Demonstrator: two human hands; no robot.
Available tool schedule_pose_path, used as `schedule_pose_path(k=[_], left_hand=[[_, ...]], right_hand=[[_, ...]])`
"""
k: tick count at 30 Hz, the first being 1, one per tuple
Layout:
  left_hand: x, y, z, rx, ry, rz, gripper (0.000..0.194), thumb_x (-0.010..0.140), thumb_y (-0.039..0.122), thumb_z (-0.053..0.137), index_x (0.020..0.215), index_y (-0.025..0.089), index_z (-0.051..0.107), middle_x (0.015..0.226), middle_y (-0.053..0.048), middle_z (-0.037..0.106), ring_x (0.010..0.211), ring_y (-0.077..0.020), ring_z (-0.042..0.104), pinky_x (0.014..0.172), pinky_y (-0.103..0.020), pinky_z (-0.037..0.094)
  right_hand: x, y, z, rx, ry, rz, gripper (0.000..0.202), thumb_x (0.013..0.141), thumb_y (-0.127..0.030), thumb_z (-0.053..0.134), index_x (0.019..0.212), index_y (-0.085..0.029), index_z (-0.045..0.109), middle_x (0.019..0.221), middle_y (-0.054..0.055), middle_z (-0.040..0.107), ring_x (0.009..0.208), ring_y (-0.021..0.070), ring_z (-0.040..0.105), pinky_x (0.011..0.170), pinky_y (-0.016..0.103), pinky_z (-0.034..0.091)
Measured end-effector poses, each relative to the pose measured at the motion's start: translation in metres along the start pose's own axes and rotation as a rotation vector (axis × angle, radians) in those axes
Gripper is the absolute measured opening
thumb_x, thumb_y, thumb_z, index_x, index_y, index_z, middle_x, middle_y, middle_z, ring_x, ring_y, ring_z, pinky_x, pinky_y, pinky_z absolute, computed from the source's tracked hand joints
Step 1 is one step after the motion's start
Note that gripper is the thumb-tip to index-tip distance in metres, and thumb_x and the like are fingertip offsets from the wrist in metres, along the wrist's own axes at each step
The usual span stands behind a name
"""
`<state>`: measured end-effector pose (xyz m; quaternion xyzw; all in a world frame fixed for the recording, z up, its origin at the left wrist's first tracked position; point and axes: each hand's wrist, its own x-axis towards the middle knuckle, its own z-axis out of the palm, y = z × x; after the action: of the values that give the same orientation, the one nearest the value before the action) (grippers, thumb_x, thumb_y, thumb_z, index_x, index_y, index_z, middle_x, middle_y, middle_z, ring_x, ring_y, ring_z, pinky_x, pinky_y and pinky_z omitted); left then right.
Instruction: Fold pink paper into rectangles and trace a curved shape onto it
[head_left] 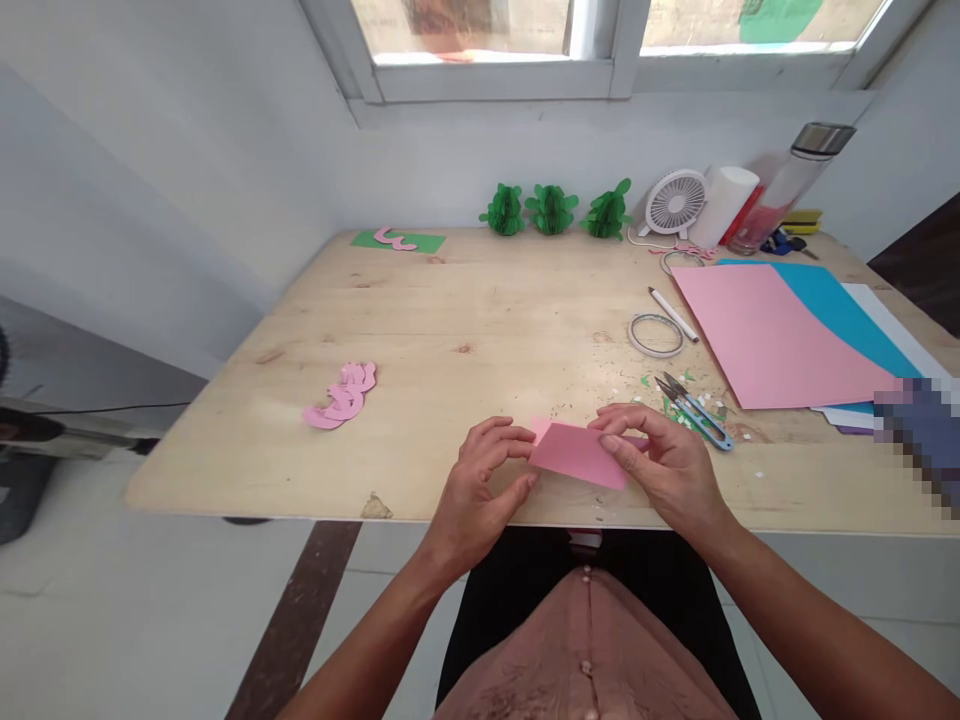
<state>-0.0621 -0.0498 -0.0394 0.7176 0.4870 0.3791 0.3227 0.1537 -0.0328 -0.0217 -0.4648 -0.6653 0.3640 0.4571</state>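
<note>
A piece of pink paper (576, 455), apparently folded, is held just above the front edge of the wooden table. My right hand (660, 465) pinches its right side, thumb on the near face and fingers behind. At the left end of the paper, my left hand (487, 485) has its thumb and fingers apart, the fingertips beside or lightly touching the edge. Thread snips (694, 410) with blue handles lie just beyond my right hand, among green and white paper scraps. Wavy pink paper cutouts (345, 395) lie in a pile on the left.
Several green paper figures (551, 210) stand along the wall, near a small white fan (676, 203) and a tilted clear bottle (780, 190). Pink sheets (780, 335) and blue ones lie at right. A tape roll (655, 336) and a white pen (673, 314) lie between.
</note>
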Motion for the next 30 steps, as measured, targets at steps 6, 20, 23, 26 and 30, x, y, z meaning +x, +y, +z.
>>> schedule_pose_path(k=[6, 20, 23, 26, 30], left_hand=[[0.016, 0.012, -0.004, -0.161, 0.036, -0.014, 0.004, 0.082, 0.028, 0.063, 0.081, 0.024, 0.065, 0.098, -0.002, 0.071, 0.114, -0.0258, 0.056, 0.110, -0.050, 0.027], [0.028, 0.003, -0.011, -0.893, 0.151, -0.592, 0.024, 0.069, 0.032, 0.078, 0.079, 0.017, 0.060, 0.083, -0.003, 0.068, 0.071, -0.0117, 0.058, 0.065, -0.021, 0.045], [0.028, 0.004, -0.011, -0.945, 0.143, -0.615, 0.024, 0.069, 0.030, 0.078, 0.077, 0.017, 0.060, 0.082, -0.002, 0.068, 0.072, -0.0107, 0.058, 0.065, -0.019, 0.045], [0.029, 0.005, -0.010, -0.984, 0.149, -0.646, 0.024, 0.068, 0.029, 0.079, 0.078, 0.017, 0.060, 0.082, -0.001, 0.068, 0.071, -0.0106, 0.058, 0.063, -0.019, 0.045], [0.032, 0.006, -0.008, -1.017, 0.118, -0.665, 0.025, 0.068, 0.030, 0.078, 0.081, 0.017, 0.062, 0.086, -0.003, 0.069, 0.072, -0.0130, 0.060, 0.065, -0.022, 0.046]], right_hand=[[0.008, -0.004, -0.029, -0.047, 0.013, 0.005, 0.019, 0.091, -0.036, 0.053, 0.093, -0.021, 0.064, 0.100, 0.006, 0.070, 0.097, 0.0217, 0.063, 0.082, 0.036, 0.050], [0.010, 0.062, -0.104, -1.105, -0.061, 0.286, 0.018, 0.078, -0.037, 0.057, 0.088, -0.023, 0.062, 0.083, 0.004, 0.068, 0.074, 0.0221, 0.062, 0.052, 0.028, 0.035], [0.017, 0.058, -0.108, -1.015, -0.103, 0.391, 0.012, 0.076, -0.033, 0.057, 0.082, -0.023, 0.060, 0.072, 0.001, 0.065, 0.063, 0.0187, 0.060, 0.049, 0.026, 0.033], [0.017, 0.055, -0.111, -1.004, -0.106, 0.365, 0.008, 0.077, -0.030, 0.053, 0.074, -0.023, 0.057, 0.069, 0.001, 0.065, 0.062, 0.0185, 0.059, 0.050, 0.026, 0.034], [0.008, 0.048, -0.111, -0.895, 0.061, 0.235, 0.016, 0.082, -0.037, 0.049, 0.079, -0.024, 0.057, 0.070, 0.002, 0.066, 0.059, 0.0187, 0.059, 0.052, 0.027, 0.037]])
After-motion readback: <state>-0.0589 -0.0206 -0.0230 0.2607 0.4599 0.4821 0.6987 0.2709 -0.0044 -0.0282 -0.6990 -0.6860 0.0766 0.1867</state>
